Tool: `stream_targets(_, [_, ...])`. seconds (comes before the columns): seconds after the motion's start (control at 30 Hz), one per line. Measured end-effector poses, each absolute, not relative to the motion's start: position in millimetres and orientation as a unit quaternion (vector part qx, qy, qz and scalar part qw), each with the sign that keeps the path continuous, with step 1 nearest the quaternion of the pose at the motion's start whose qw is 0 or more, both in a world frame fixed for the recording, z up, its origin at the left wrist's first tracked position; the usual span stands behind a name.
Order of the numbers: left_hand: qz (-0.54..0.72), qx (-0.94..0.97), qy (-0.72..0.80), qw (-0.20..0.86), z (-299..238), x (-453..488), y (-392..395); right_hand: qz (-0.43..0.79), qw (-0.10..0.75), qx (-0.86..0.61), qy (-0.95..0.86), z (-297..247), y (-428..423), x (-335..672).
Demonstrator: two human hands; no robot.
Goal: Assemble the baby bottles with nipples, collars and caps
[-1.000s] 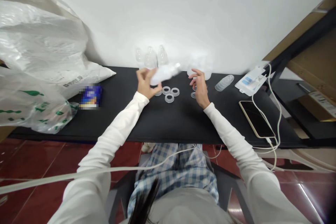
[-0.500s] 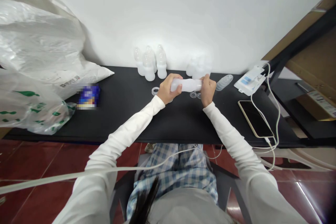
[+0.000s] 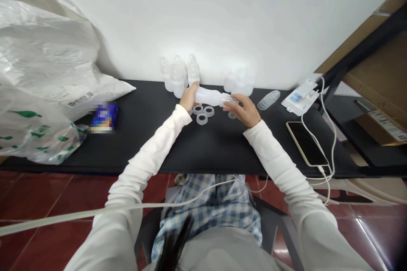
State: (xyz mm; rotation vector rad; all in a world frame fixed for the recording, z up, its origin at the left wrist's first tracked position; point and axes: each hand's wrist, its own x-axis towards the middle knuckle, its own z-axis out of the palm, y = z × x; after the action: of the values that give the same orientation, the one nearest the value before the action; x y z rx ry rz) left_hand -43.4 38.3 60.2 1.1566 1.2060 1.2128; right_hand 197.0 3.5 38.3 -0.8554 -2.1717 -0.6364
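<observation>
A white translucent baby bottle [image 3: 208,96] lies sideways in the air above the table. My left hand [image 3: 189,98] is closed around its base end. At the other end, the fingers and thumb of my right hand [image 3: 244,110] are closed on the bottle's clear dome cap [image 3: 229,99]. Below the bottle lie several translucent rings [image 3: 202,119], with another ring [image 3: 232,115] under my right hand. Behind my left hand stand several capped baby bottles [image 3: 177,78]. Several white bottles [image 3: 240,81], blurred against the wall, stand behind my right hand.
A stack of clear dome caps [image 3: 269,100] lies right of my right hand. Farther right are a white power strip [image 3: 300,96] and a charging phone [image 3: 307,144]. Plastic bags [image 3: 47,59] and a blue packet [image 3: 104,117] occupy the left of the black table [image 3: 206,156].
The bottle has shifted left with my left hand, uncovering the rings. A clear cap now shows at its right end, where my right hand has changed its hold.
</observation>
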Motion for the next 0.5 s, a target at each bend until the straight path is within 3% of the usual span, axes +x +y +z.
stream_targets(0.17, [0.424,0.481,0.524,0.561,61.0,-52.4,41.1,-0.202,0.321,-0.228,-0.897,36.8,6.2,206.3])
stream_targets(0.5, [0.319,0.484,0.536,0.613,65.6,-54.7,39.5,-0.119,0.260,-0.256,-0.923,31.8,5.8,211.6])
